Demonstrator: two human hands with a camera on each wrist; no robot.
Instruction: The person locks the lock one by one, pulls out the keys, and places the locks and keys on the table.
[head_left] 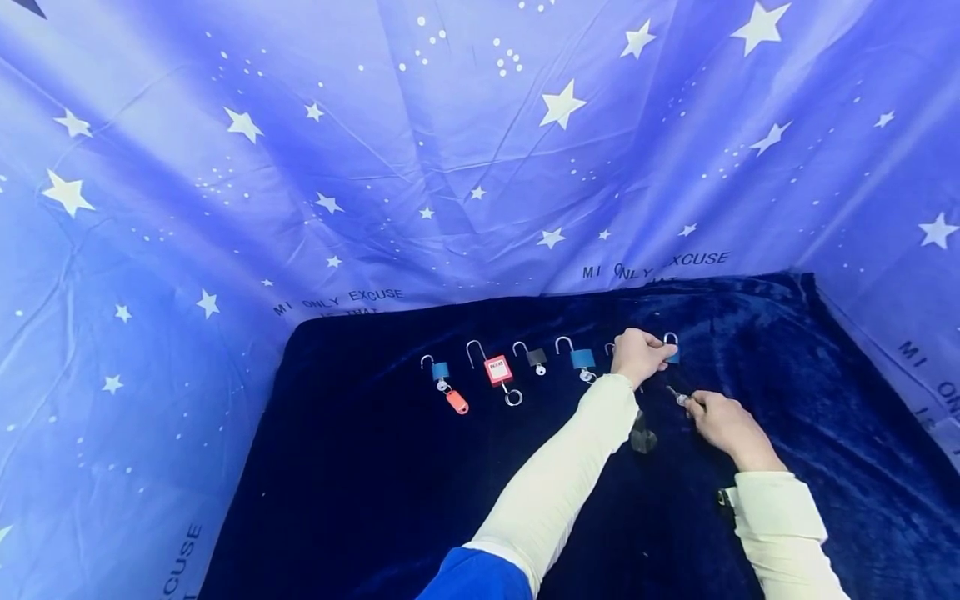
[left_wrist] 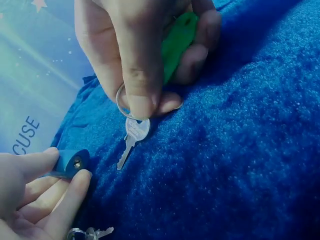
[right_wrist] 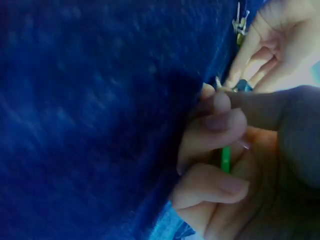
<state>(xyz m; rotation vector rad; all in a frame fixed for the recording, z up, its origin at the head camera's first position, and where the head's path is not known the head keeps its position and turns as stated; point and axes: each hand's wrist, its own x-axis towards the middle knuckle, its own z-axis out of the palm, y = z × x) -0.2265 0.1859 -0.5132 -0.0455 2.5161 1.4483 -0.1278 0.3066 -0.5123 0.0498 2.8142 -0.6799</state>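
My left hand (head_left: 640, 357) grips a blue padlock (head_left: 672, 355) at the right end of a row, its shackle standing up. In the left wrist view the keyhole of the padlock faces the other hand, with thumb and fingers along its sides. My right hand (head_left: 726, 423) pinches a silver key (left_wrist: 132, 141) by its head and split ring. A green tag (left_wrist: 178, 42) on that ring is tucked inside the curled fingers. The key's blade points down toward the blanket, a short gap from the keyhole.
Leftward in the row lie a blue padlock with a red tag (head_left: 457, 402), a red padlock (head_left: 498, 369), a dark padlock (head_left: 536, 357) and another blue padlock (head_left: 582, 359). A dark object (head_left: 642, 439) lies below my left wrist. Dark blue plush (head_left: 360, 500) covers the surface; starry curtains (head_left: 450, 150) surround it.
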